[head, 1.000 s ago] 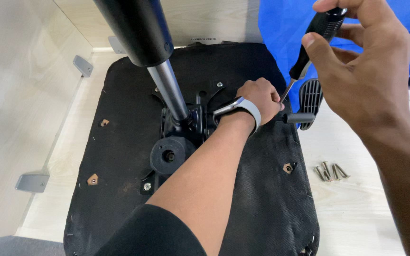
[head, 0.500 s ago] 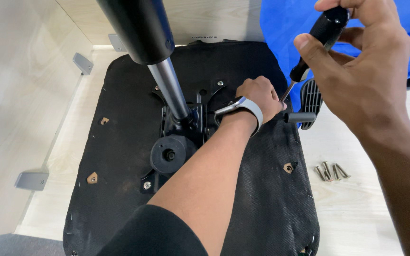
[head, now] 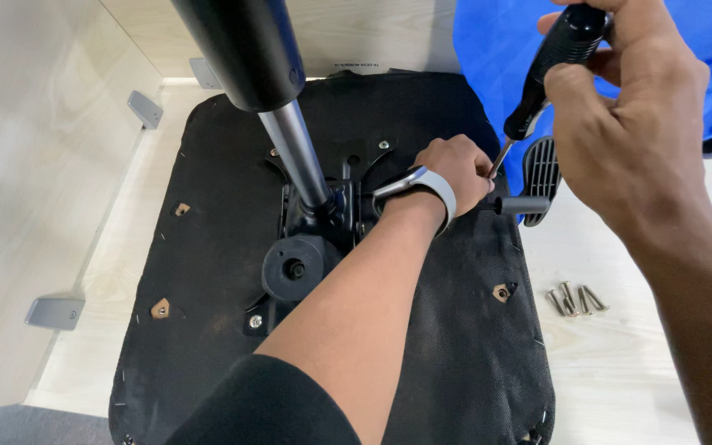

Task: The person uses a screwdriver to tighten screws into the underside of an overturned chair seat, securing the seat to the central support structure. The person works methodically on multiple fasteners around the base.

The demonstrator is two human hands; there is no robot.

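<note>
An upturned chair seat (head: 208, 272), covered in black fabric, lies on a pale wooden surface. A black metal mechanism (head: 323, 222) with a gas cylinder (head: 282, 124) is fixed at its middle. My left hand (head: 453, 169), with a grey band on the wrist, rests closed on the seat near the mechanism's right side; whatever it pinches is hidden. My right hand (head: 628, 124) grips a black-handled screwdriver (head: 550, 62), its tip slanting down to my left hand's fingers. A black lever handle (head: 525, 204) sticks out to the right.
Several loose screws (head: 574, 298) lie on the wood right of the seat. A black ribbed plastic part (head: 541, 169) and blue cloth (head: 504, 49) sit at the upper right. Grey brackets (head: 55, 311) are fixed to the pale panel on the left.
The right hand and screwdriver have shifted slightly; the tip stays at the left hand's fingers. The left hand has barely moved.
</note>
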